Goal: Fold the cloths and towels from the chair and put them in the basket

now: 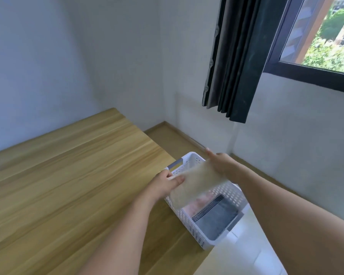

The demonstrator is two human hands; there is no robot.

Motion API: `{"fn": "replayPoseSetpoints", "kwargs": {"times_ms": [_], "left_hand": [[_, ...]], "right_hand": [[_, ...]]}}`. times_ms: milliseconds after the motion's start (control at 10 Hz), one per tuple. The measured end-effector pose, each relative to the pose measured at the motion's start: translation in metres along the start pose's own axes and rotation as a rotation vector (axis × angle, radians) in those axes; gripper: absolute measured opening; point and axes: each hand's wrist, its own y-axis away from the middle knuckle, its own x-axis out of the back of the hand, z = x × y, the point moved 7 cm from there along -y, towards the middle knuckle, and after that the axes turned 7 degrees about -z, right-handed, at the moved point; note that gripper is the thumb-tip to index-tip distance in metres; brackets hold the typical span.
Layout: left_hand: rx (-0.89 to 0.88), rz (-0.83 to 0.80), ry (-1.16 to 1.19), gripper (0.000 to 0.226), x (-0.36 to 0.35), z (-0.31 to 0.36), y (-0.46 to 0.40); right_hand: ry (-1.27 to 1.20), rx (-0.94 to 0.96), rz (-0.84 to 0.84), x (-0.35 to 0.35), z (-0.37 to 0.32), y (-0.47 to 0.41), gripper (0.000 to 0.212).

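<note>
A pale-walled corner room holds a long light wooden table (72,175) whose top is bare, its right edge running straight down toward the white perforated plastic basket (189,221) standing on the floor just beside it. Right of the basket the pale tiled floor (246,251) lies open up to the wall under the dark-framed window (314,62), where a dark pleated curtain (236,62) hangs short. Above the basket the person holds a folded beige towel (195,183) stretched between both hands: the left hand (165,185) pinches its near end, the right hand (220,163) grips its far end, fingers closed over the cloth. The towel is blurred and hides part of the basket's inside. Below it a folded grey towel with dark stripes (214,217) lies in the basket on something pink (195,205), too hidden to make out. A dark object at the left border is cut off.
</note>
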Motion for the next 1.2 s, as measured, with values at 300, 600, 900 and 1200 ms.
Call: {"fn": "replayPoseSetpoints", "kwargs": {"times_ms": [300,600,900,1200], "left_hand": [[0.231,-0.086,-0.411,0.032,-0.037,-0.014,-0.066],[0.316,-0.229,-0.854,0.023,-0.071,-0.032,-0.118],[0.489,-0.395,-1.045,0.033,-0.107,-0.074,-0.14],[0.413,-0.215,-1.127,0.029,-0.096,-0.037,-0.118]], "right_hand": [[0.323,-0.039,-0.324,-0.003,0.034,-0.059,0.061],[0.675,0.098,-0.306,-0.033,0.066,-0.122,0.052],[1.028,0.016,-0.334,-0.07,0.117,-0.164,0.035],[0.819,0.131,-0.285,-0.044,0.091,-0.131,0.048]]}}
